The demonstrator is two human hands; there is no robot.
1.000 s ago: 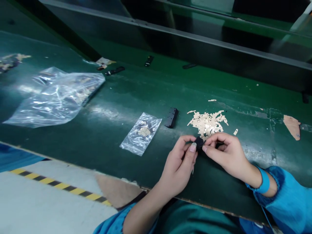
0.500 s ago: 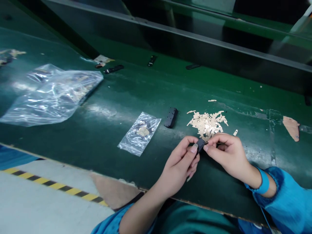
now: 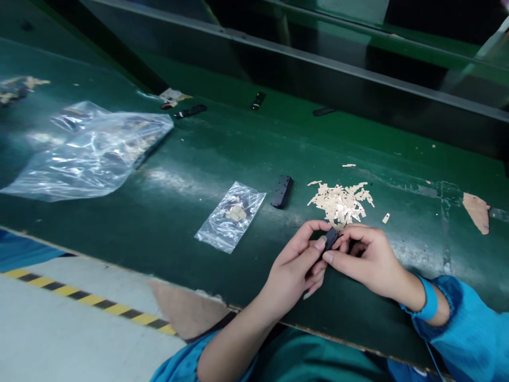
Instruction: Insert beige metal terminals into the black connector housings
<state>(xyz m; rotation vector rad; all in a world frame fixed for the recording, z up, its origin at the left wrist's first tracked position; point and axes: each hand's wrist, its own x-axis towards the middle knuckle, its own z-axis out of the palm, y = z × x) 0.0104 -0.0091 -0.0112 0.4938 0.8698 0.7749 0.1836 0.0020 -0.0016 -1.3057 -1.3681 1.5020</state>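
Both hands meet low and right of centre over the green surface (image 3: 238, 148). The left hand (image 3: 296, 265) has its fingers closed in a pinch, thumb and forefinger, on one end of a small black part (image 3: 331, 237). The right hand (image 3: 369, 260) has its fingers curled shut on the other end, so we find the part held between the two. At 12 o'clock from it, close to the right hand, lies a pile of beige slips (image 3: 341, 200). A second part (image 3: 282, 191) lies at 10 o'clock, a small bag (image 3: 231, 216) at 9 o'clock, and a large bag (image 3: 87, 151) well beyond.
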